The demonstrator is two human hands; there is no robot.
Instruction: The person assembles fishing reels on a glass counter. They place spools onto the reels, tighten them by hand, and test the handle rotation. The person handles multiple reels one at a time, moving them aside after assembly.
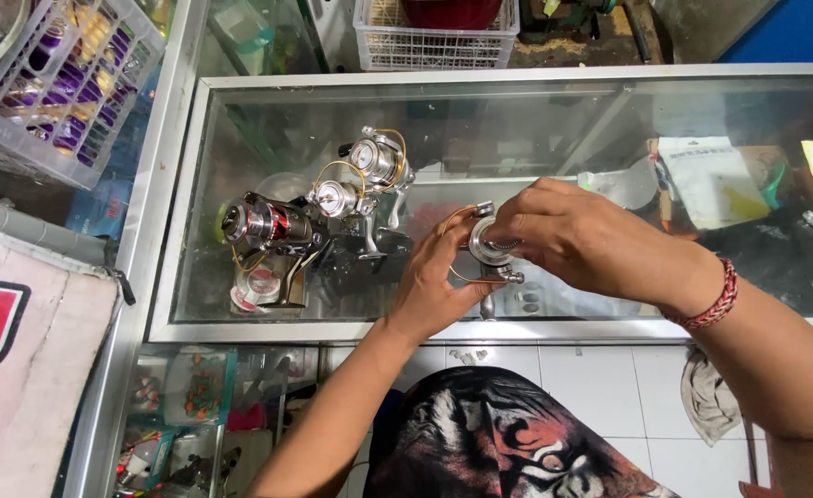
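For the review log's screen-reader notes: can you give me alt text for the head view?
Both hands hold a silver fishing reel above a glass display counter, left hand beneath it, right hand gripping from above. Three more reels sit on the glass to the left; a red braided bracelet circles the right wrist.

A polished metal fishing reel (491, 247), bright silver and glossy, is gripped between the left hand (436, 281) and the right hand (580, 238). Beneath the hands, smooth reflective glass is seen on the display counter (241, 101), framed in matt brushed aluminium. To the left of the left hand, three spinning reels (319, 212) of shiny chromed metal with gold-toned wire bails are laid under the glass. On the right wrist a braided red cord bracelet (706, 300) is worn, rough in texture. Beyond the hands a white plastic basket (434, 46) is set, and below them glossy white floor tiles (591, 378) and a crumpled grey cloth rag (706, 397) are seen.
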